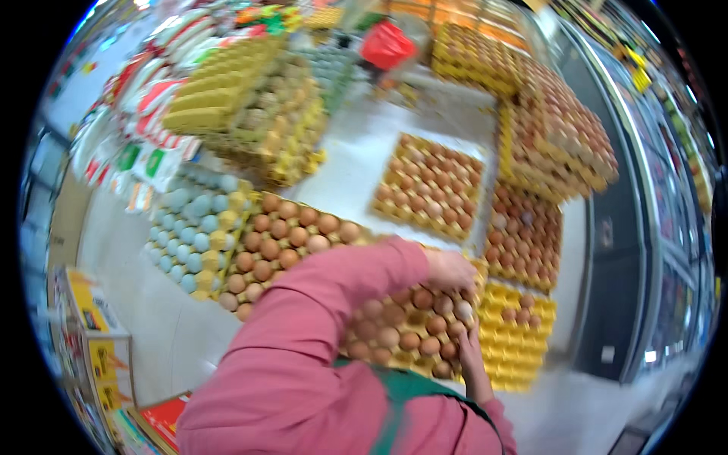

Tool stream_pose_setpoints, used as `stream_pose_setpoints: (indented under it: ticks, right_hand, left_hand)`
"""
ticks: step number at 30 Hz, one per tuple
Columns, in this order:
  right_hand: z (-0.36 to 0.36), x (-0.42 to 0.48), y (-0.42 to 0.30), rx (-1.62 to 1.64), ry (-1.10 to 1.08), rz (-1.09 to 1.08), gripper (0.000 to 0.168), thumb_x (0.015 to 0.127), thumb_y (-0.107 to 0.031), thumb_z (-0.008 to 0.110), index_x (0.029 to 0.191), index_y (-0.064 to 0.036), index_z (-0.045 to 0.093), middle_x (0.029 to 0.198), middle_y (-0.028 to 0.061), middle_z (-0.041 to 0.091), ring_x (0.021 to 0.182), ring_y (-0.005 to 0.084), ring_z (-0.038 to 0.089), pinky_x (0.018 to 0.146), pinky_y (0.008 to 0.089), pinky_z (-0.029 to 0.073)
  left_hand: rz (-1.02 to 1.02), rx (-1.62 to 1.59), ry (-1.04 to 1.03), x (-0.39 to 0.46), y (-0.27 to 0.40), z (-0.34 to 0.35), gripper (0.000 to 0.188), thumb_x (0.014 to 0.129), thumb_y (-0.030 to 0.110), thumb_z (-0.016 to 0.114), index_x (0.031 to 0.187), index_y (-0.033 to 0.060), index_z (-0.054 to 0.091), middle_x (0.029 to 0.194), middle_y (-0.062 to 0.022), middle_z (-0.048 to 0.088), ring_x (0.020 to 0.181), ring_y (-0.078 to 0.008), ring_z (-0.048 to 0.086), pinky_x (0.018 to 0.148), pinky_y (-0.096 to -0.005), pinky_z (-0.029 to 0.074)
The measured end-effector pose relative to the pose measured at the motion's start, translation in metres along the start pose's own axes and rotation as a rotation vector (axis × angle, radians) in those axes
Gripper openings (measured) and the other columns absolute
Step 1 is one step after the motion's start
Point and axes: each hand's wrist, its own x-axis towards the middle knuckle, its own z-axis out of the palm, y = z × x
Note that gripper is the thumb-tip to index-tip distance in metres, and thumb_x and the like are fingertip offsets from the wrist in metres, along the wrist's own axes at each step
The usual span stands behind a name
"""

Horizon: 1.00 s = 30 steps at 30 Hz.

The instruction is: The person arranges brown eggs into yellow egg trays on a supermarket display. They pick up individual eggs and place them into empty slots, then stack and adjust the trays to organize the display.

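Brown eggs [409, 340] sit in a yellow tray close before me, with some cups bare. My left hand [452, 272] reaches across to its far right corner, fingers curled down over brown eggs; whether it grips one is hidden. My right hand [473, 355] is at the tray's right side, fingertips beside a pale egg [463, 310]; its grip is unclear. Right of it lies a mostly bare yellow egg tray [509, 352] with several brown eggs at its far end. A full tray of brown eggs [427, 187] lies farther off, and more brown eggs [270, 248] are at the left.
Pale blue eggs [187, 236] stand in trays at the left. Behind are stacked yellow egg trays [222, 85] and, at the right, tall stacks of filled trays [554, 125]. A red plastic bag [388, 45] is at the back. A dark-sided refrigerated case [608, 273] borders the right, cartons [108, 364] the left.
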Motion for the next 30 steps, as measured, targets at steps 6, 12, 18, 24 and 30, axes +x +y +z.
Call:
stream_pose_setpoints:
  ticks: [6,12,18,24,30]
  right_hand:
    - [0.001,0.016,0.017,-0.030,0.019,-0.015,0.084,0.091,-0.043,0.051,0.147,0.001,0.008,0.149,0.0221,0.023,0.137,0.0304,0.025,0.110,0.0339,0.024]
    - [0.002,0.012,0.016,-0.063,0.077,-0.003,0.082,0.090,-0.043,0.050,0.146,0.001,0.010,0.148,0.0240,0.023,0.138,0.0323,0.025,0.111,0.0356,0.023]
    - [0.003,0.011,0.012,-0.045,0.051,0.000,0.078,0.093,-0.040,0.049,0.146,0.002,0.010,0.149,0.0252,0.021,0.139,0.0339,0.023,0.112,0.0373,0.022]
    - [0.003,0.013,0.015,0.004,0.057,-0.034,0.080,0.092,-0.041,0.049,0.146,0.002,0.009,0.149,0.0254,0.020,0.140,0.0335,0.020,0.113,0.0372,0.019]
    - [0.001,0.011,0.008,-0.055,0.063,-0.021,0.084,0.090,-0.043,0.052,0.146,0.002,0.010,0.148,0.0254,0.023,0.138,0.0343,0.023,0.111,0.0379,0.023]
  left_hand:
    - [-0.072,0.051,0.025,-0.007,0.003,-0.002,0.019,0.076,0.011,0.060,0.095,0.0101,0.060,0.092,-0.0124,0.056,0.088,-0.0333,0.058,0.071,-0.0434,0.047]
    - [-0.041,0.096,-0.065,0.005,0.005,-0.011,0.018,0.068,0.005,0.061,0.085,0.0057,0.056,0.090,-0.0112,0.052,0.087,-0.0312,0.055,0.071,-0.0410,0.046]
    - [-0.033,0.103,-0.058,0.002,-0.001,-0.011,0.025,0.063,0.004,0.064,0.087,0.0046,0.055,0.092,-0.0118,0.052,0.086,-0.0330,0.054,0.072,-0.0416,0.046]
    - [-0.185,-0.129,0.093,-0.010,0.005,-0.015,0.033,0.062,0.006,0.066,0.092,0.0031,0.052,0.093,-0.0128,0.052,0.088,-0.0344,0.054,0.073,-0.0400,0.047]
    - [-0.406,-0.630,0.285,-0.025,0.001,-0.010,0.048,0.069,0.008,0.073,0.111,0.0025,0.050,0.101,-0.0051,0.057,0.093,-0.0120,0.057,0.086,-0.0280,0.048]
